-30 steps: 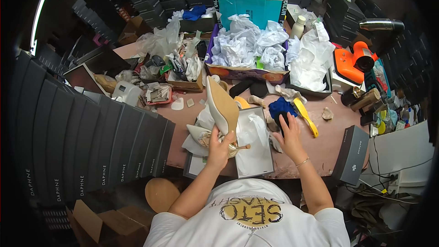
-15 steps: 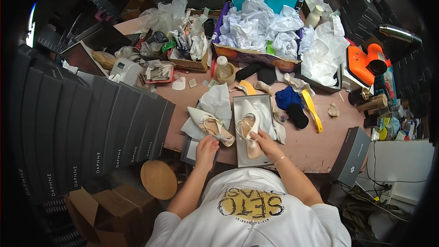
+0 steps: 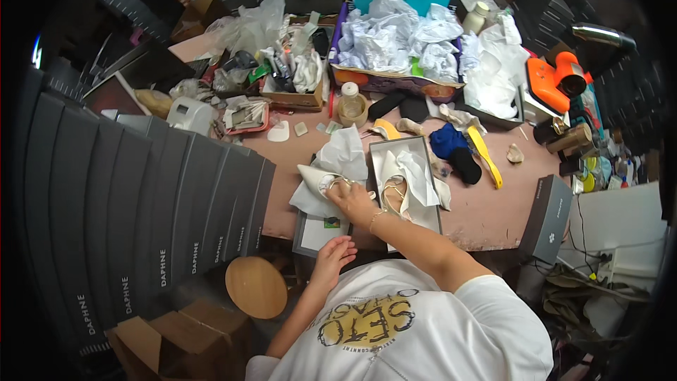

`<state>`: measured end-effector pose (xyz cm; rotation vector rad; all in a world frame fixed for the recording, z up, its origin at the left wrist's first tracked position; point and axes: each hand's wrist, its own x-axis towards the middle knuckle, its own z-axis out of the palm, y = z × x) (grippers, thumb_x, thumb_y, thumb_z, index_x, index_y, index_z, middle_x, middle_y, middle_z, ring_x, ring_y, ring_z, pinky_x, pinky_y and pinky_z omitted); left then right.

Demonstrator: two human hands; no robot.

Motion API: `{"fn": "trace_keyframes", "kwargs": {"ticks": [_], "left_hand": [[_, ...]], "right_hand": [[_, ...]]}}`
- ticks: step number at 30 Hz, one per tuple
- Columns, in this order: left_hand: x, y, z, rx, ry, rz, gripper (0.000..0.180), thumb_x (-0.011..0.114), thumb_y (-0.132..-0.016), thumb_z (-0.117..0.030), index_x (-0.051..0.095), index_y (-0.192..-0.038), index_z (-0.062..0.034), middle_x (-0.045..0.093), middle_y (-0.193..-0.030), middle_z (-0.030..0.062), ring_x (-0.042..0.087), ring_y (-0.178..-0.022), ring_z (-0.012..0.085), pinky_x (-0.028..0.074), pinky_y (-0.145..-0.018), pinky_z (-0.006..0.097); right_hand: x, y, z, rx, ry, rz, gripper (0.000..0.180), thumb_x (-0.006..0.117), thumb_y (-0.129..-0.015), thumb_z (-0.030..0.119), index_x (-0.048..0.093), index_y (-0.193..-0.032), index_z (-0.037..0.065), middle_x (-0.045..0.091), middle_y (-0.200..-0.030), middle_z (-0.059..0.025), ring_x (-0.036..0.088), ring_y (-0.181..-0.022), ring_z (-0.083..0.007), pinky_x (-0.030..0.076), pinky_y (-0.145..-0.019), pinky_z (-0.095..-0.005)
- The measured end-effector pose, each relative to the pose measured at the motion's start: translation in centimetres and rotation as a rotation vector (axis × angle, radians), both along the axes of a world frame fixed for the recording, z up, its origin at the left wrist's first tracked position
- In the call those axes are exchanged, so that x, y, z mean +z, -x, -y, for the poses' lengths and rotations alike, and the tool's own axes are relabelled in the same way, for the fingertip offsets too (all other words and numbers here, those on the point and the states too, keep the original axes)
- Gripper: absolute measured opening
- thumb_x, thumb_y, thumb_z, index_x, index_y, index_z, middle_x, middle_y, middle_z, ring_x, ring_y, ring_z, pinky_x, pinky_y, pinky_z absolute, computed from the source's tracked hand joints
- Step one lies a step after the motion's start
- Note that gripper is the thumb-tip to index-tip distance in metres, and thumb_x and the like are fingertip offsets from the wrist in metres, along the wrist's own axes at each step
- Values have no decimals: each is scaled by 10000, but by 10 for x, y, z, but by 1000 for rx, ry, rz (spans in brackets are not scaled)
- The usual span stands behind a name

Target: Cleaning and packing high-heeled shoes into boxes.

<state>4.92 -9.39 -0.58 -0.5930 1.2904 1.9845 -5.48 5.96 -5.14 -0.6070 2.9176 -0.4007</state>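
"While the right hand point(image 3: 350, 201) reached across to the left-hand pale shoe point(image 3: 314, 176), which step was in hand?"

"Handling of that shoe, by judgement. It lay on white tissue paper point(image 3: 342, 152) on the tabletop point(image 3: 486, 213), its pointed toe directed away and leftward. The fingers were bent over its opening and straps. Whether they were closed on it could not be told, since the hand hid the rear of the shoe."

"And the left hand point(image 3: 335, 257)?"

"Unloaded, as far as was visible. Its fingers were loosely extended near the shallow open box point(image 3: 309, 234) and touched neither shoe."

"Where was the second shoe point(image 3: 393, 194)?"

"Inside the other open box point(image 3: 427, 214), beside loose white paper point(image 3: 421, 176)."

"What did the next move call for?"

"By judgement, a firm hold on the shoe's body rather than its thin straps, and clearance from the tissue beneath."

"Which markings were legible?"

"Pale lettering marked the dark boxes point(image 3: 169, 240) at left. A separate dark box point(image 3: 546, 219) at right bore lettering and a small pale emblem. The shirt point(image 3: 441, 331) carried dark print over a yellow patch. Wording was not reproduced. A small green card point(image 3: 331, 223) in the shallow open box was too small to read."
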Motion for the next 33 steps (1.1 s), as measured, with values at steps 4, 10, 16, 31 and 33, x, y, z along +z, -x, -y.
{"fn": "trace_keyframes", "kwargs": {"ticks": [4,10,16,31,33], "left_hand": [[4,1,25,30,14,3,238,548,-953,-167,544,-1148,-32,606,-1015,91,606,-908,172,513,-800,309],[-5,21,15,-226,30,-67,222,552,-949,-171,562,-1126,-39,614,-979,55,611,-864,148,511,-777,295],[17,36,-37,-352,-7,-237,271,538,-958,-170,580,-1170,-6,627,-1094,73,605,-980,142,493,-862,284],[-27,10,-178,166,326,-231,639,572,-947,-257,266,-1415,52,404,-1387,155,424,-1248,191,332,-1045,316],[-31,14,-186,55,460,-324,623,566,-948,-243,264,-1419,31,439,-1339,133,446,-1204,173,348,-1013,290]], "right_hand": [[-1,5,2,-75,-92,3,570,575,-828,154,404,-1361,263,514,-1218,-161,606,-939,-362,498,-721,-445],[33,3,-8,-152,151,103,634,581,-777,102,377,-1375,162,556,-1169,-177,644,-807,-366,511,-676,-453],[141,-52,-113,-465,651,-193,676,612,-764,60,353,-1388,48,471,-1270,-240,484,-1149,-418,427,-949,-427],[-3,-261,-355,-1054,205,-10,799,625,-782,90,213,-1467,85,207,-1443,-316,356,-1268,-501,374,-1023,-475],[-6,-260,-357,-1054,216,-1,838,637,-768,93,192,-1478,120,180,-1453,-316,371,-1250,-512,405,-990,-488]]}}
